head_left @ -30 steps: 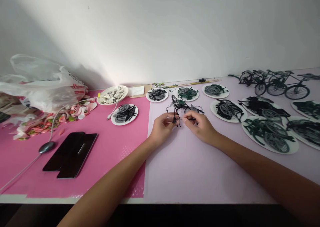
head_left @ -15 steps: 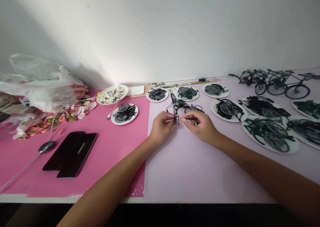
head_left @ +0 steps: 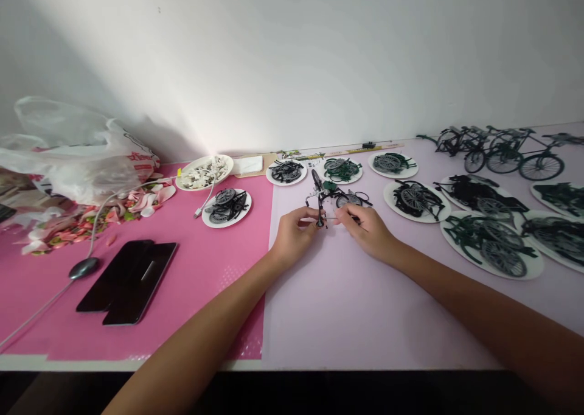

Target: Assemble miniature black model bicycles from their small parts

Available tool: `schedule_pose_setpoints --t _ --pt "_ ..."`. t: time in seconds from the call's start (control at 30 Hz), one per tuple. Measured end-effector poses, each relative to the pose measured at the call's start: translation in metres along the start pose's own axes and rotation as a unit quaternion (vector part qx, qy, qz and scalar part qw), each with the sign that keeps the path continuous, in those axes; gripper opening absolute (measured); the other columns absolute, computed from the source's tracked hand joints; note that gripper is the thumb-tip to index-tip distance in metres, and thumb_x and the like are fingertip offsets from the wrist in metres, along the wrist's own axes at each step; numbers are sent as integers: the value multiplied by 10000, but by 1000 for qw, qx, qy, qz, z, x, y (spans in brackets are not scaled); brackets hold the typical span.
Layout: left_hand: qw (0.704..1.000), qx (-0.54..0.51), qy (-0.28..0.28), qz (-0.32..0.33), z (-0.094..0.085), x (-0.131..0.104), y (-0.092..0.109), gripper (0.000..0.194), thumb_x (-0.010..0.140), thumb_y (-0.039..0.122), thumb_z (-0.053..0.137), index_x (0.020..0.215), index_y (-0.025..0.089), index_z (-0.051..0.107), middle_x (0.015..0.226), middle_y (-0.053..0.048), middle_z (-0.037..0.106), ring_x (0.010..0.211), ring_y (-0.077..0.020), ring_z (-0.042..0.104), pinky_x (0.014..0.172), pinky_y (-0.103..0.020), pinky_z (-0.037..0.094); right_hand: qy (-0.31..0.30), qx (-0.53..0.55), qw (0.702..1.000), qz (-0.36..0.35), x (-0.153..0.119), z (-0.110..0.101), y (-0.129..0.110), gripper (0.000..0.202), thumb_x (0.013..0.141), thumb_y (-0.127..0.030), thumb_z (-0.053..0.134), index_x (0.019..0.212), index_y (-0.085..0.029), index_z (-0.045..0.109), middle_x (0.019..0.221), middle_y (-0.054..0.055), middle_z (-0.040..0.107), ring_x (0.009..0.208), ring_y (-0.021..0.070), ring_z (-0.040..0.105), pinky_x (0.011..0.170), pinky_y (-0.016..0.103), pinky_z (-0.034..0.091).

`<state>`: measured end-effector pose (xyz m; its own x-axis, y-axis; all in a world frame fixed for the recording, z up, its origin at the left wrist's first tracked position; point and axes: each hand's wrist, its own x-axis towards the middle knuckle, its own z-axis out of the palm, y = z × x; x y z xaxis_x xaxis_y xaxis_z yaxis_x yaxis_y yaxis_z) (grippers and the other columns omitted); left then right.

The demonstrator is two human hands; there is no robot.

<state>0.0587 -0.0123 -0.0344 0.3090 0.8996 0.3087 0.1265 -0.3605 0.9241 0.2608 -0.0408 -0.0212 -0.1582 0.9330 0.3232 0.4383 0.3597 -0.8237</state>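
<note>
At the middle of the table, my left hand (head_left: 296, 231) pinches a small black bicycle frame part (head_left: 320, 205) with a thin wheel standing at its far end. Close on its right, my right hand (head_left: 368, 231) grips a thin dark tool like a small screwdriver, whose light shaft points left to the part. Its handle is mostly hidden by my fingers. Just beyond both hands lie more loose black bicycle pieces and a grey wheel (head_left: 347, 199). A small dark green piece (head_left: 329, 185) is beside them.
Plates of dark bicycle parts stand behind and right, one being a near right plate (head_left: 465, 260). Assembled model bicycles (head_left: 524, 156) stand at the back right. On the left are a parts plate (head_left: 244, 215), a bowl (head_left: 182, 184), phones (head_left: 141, 287), a cable and a plastic bag (head_left: 86, 165).
My right hand has shifted very slightly to the right, and the tool's light shaft shows more between the hands. The part in my left hand has tilted slightly.
</note>
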Motion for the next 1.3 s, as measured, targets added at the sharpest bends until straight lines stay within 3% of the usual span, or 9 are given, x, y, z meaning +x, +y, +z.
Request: schedule_pose_setpoints --t 0.27,0.47,0.7,0.97,1.3 --pt "998 54 38 22 -4 2 -4 145 841 151 692 923 222 789 1013 -71 773 1000 -213 705 814 -322 573 -31 58 998 15 -2 1 5 210 973 -436 571 940 -230 546 826 6 579 693 150 532 615 274 432" --pt "999 41 20 -9 -6 3 1 118 852 178 670 876 203 783 959 -53 800 877 -191 728 733 -292 548 -35 29 999 15 -2 1 5 307 1018 -505 506 888 -229 546 724 -15 545 624 146 495 587 281 407" --pt "998 63 4 13 -6 2 0 173 845 144 631 903 194 786 902 -52 798 849 -184 733 755 -296 561 -24 0 999 29 -1 -2 9 504 1009 -638 465 752 -218 571 590 -19 497 536 147 451 526 287 344" --pt "999 48 7 15 -6 2 -3 146 855 164 644 885 188 785 890 -58 799 833 -187 736 766 -310 578 -50 93 994 34 -2 -1 5 315 990 -529 561 878 -236 529 735 -24 538 624 141 519 601 285 451" --pt "999 47 7 12 -7 2 -3 124 857 175 656 852 184 780 863 -58 796 833 -191 738 776 -315 580 -47 89 993 56 -1 -1 7 357 984 -548 579 839 -235 489 716 -30 549 584 126 532 561 271 450"
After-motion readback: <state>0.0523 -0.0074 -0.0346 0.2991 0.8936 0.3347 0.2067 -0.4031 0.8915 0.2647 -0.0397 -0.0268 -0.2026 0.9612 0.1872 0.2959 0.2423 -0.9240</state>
